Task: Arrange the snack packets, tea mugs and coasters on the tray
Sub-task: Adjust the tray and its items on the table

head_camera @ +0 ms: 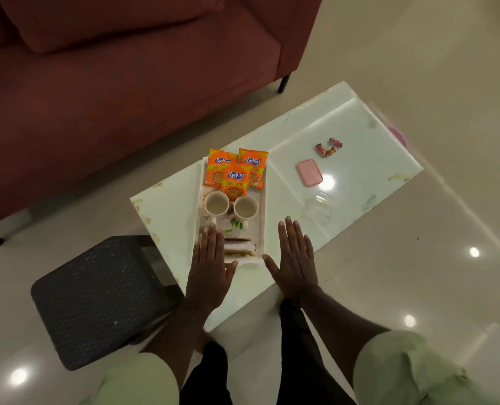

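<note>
A white tray lies in the centre of the frame on a pale glossy surface, its long axis running from the lower middle up toward the sofa at upper left. At its far end sit three orange snack packets, overlapping. Below them stand two tea mugs, side by side and upright. At the near end lies a stack that looks like coasters, partly hidden. The left hand is flat with a wide, empty grip, over the tray's near left corner. The right hand, equally flat and empty, hovers just right of the tray. The left is nearer the coasters. Everything appears loaded, so only straightening seems left
</note>
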